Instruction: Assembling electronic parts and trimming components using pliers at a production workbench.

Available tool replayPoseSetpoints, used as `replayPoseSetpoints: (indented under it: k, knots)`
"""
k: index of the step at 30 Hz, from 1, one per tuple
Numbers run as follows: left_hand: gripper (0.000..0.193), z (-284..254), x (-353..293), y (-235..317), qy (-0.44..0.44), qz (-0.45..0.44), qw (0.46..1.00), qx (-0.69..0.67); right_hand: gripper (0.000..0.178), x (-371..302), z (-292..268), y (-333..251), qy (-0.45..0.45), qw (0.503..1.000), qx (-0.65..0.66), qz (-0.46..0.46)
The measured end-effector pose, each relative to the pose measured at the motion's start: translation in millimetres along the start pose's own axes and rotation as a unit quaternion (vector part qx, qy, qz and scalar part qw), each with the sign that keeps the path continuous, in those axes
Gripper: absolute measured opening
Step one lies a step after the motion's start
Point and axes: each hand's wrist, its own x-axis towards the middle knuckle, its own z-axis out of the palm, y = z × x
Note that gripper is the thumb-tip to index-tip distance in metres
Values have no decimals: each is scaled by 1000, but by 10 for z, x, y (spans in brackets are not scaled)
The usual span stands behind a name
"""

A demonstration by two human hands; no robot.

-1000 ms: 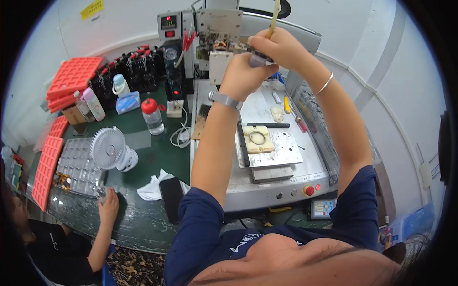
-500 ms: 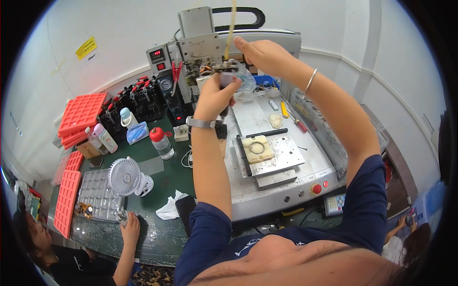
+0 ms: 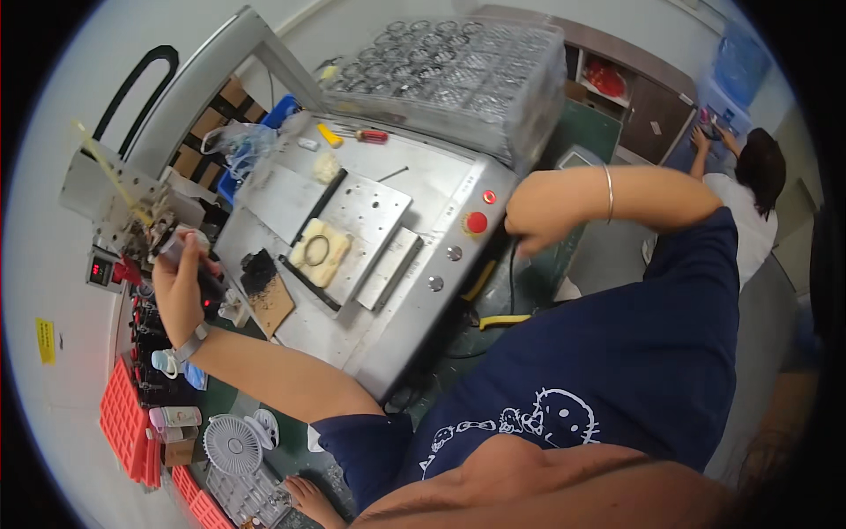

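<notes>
My left hand (image 3: 179, 280) is raised at the machine's dispensing head (image 3: 154, 225), its fingers closed round a grey part under the yellowish tube (image 3: 110, 172). My right hand (image 3: 548, 210) is at the machine's front right corner, beside the red button (image 3: 475, 222). Its fingers curl downward, and what they hold, if anything, is hidden. Below it hangs a black cable (image 3: 512, 273). A metal plate (image 3: 374, 212) on the machine bed carries a cream block (image 3: 333, 262) with a dark ring (image 3: 316, 249) on it.
Stacked clear trays (image 3: 493, 97) of rings stand beyond the machine. A red-handled screwdriver (image 3: 372, 137) and yellow cutter (image 3: 330, 135) lie on the bed. Yellow-handled pliers (image 3: 504, 321) are near my body. A white fan (image 3: 233, 445) stands left, near another person's hand (image 3: 308, 498).
My view has swung right. My right hand has left the yellowish tube and come down to the machine's front right corner. My left hand stays at the dispensing head.
</notes>
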Motion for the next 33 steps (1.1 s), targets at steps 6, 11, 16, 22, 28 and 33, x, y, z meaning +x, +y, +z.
replayPoseSetpoints:
  k: [6,11,16,22,28,33]
  knots:
    - [22,32,94,-101,10,-11,999,47,39,313,1217,-237,213,966,142,-31]
    - [26,-232,-89,169,67,-39,989,129,99,885,1297,-678,242,966,69,-64]
    - [25,78,41,-25,48,-37,989,137,87,709,1276,-610,158,984,67,-42]
    - [26,0,-81,14,39,-10,998,57,63,406,865,-282,47,985,131,-101]
    - [27,191,-3,128,115,7,993,9,60,-98,-588,-29,-21,933,289,-214]
    - [28,180,67,106,174,22,984,-16,72,51,-1654,-183,235,940,219,-112]
